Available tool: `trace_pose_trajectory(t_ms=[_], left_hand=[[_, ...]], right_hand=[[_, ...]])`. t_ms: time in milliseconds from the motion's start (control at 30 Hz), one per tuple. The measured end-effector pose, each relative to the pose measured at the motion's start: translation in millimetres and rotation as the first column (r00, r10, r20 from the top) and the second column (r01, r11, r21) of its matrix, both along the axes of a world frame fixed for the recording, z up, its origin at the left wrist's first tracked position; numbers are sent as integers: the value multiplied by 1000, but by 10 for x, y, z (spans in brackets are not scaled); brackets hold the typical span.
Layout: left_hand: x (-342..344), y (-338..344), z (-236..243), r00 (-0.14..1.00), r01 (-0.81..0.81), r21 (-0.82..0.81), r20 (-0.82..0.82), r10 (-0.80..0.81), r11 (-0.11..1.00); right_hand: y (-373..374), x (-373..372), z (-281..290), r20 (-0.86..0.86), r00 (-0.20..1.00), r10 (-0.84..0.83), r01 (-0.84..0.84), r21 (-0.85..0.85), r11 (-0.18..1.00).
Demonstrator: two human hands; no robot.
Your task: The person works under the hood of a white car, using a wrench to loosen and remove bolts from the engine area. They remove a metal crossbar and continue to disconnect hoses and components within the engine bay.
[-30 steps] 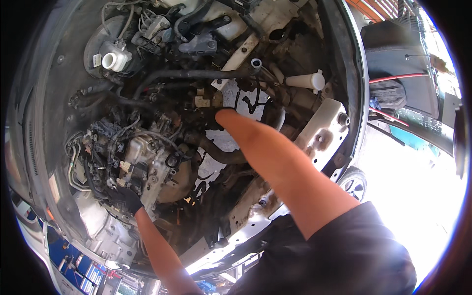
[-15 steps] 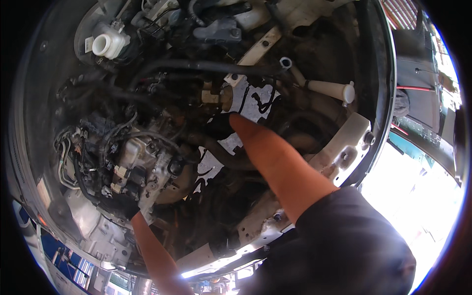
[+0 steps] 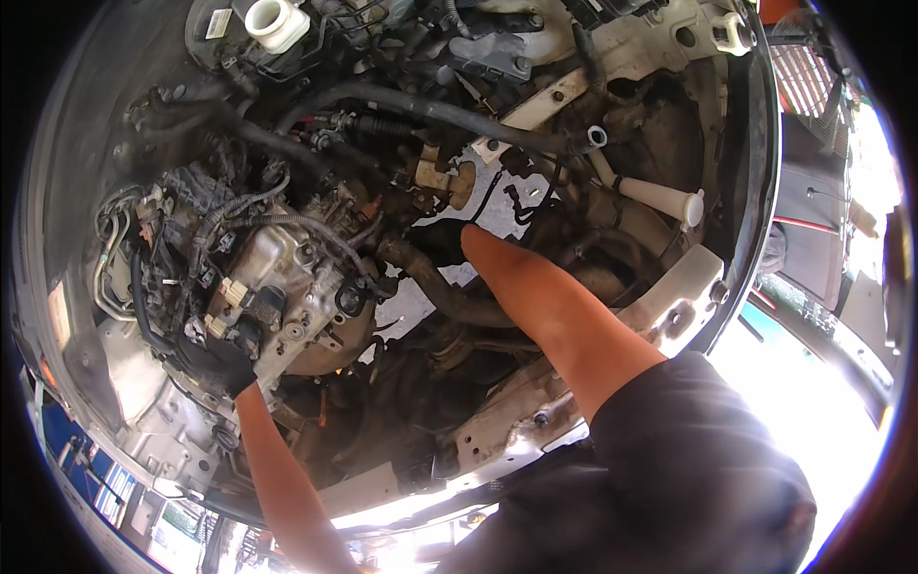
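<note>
My left hand (image 3: 225,366), in a black glove, lies against the near left edge of a metal engine or gearbox unit (image 3: 273,256), beside electrical connectors (image 3: 253,320). Its fingers merge with the dark parts, so I cannot make out their shape. My right hand (image 3: 438,241), also in a black glove, reaches down into the middle of the engine bay, next to a thick curved hose (image 3: 435,292). Its fingers are hidden in shadow among the parts. Just beyond it is a rusty metal bracket (image 3: 445,180).
A long black hose (image 3: 411,103) crosses the far side. A white reservoir (image 3: 277,24) sits far left, and a pale filler neck (image 3: 660,199) at the right. The body's front crossmember (image 3: 516,426) runs below my right arm. Bare floor (image 3: 406,311) shows through gaps in the bay.
My view has turned and shifted, so the far reservoir sits higher and further right. Both hands stay at about the same places on the machinery; the picture is sharper.
</note>
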State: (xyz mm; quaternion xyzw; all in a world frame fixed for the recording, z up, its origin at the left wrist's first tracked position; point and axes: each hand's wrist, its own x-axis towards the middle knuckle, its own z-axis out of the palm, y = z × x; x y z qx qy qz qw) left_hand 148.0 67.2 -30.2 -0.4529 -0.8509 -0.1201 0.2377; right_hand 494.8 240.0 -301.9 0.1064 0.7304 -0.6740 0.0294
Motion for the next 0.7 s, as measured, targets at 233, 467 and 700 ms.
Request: trace_pose_trajectory(t_ms=[233,467,700], left_hand=[[-45,-48,37,986,-34,-45,162,41,998],[-61,-88,42,987,-9,-22,158,12,1000],[109,72,150,997,8,-5,83,-8,1000]], right_hand=[[105,-197,512,463,886,38,-42,-2,999],[218,-169,843,394,917,66,-38,-80,996],[131,-50,449,78,978,194,-210,361,909]])
